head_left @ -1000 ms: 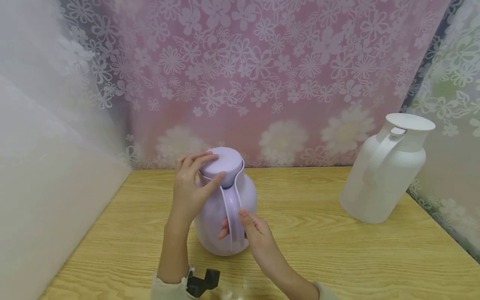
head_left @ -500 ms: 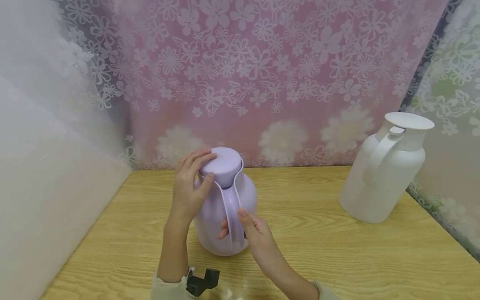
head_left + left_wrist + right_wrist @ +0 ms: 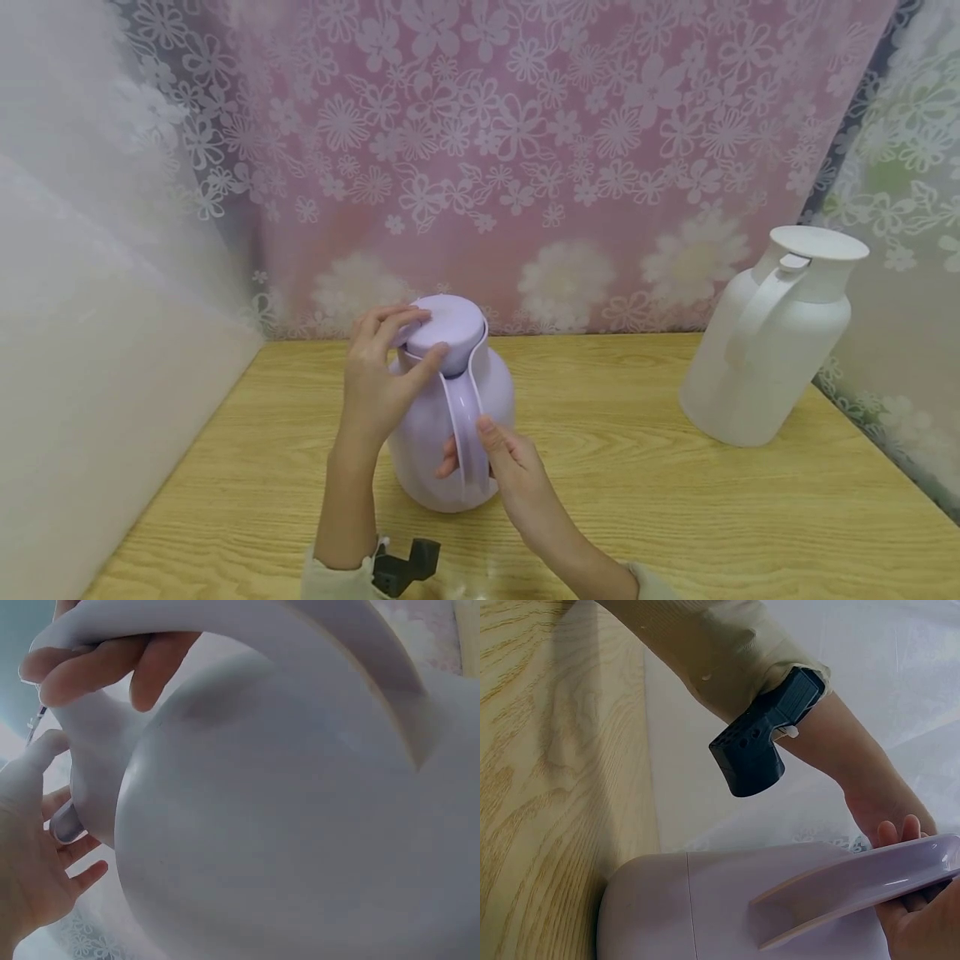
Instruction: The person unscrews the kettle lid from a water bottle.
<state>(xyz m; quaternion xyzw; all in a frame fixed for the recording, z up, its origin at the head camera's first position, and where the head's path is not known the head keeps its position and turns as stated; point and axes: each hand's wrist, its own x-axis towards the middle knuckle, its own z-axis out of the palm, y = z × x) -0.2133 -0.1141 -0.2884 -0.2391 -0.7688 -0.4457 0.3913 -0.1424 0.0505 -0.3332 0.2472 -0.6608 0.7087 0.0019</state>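
Note:
A lilac thermos jug stands upright on the wooden table, its handle facing me. My left hand holds the round lilac lid from the left, thumb on the near edge and fingertips over the top. In the left wrist view, my left hand reaches round the jug's neck and spout, seen from below. My right hand grips the jug's handle, thumb along its right edge and fingers through the loop. The right wrist view shows that handle close up beside the jug's body.
A white jug with a handle stands at the table's right side. Floral curtains hang behind and to the right, with a pale sheet on the left. A black bracket is strapped to my left wrist.
My left thumb slid left half a second ago and is now back over the lid's near edge. The left fingertips have shifted slightly left. My right hand and the jug have stayed put.

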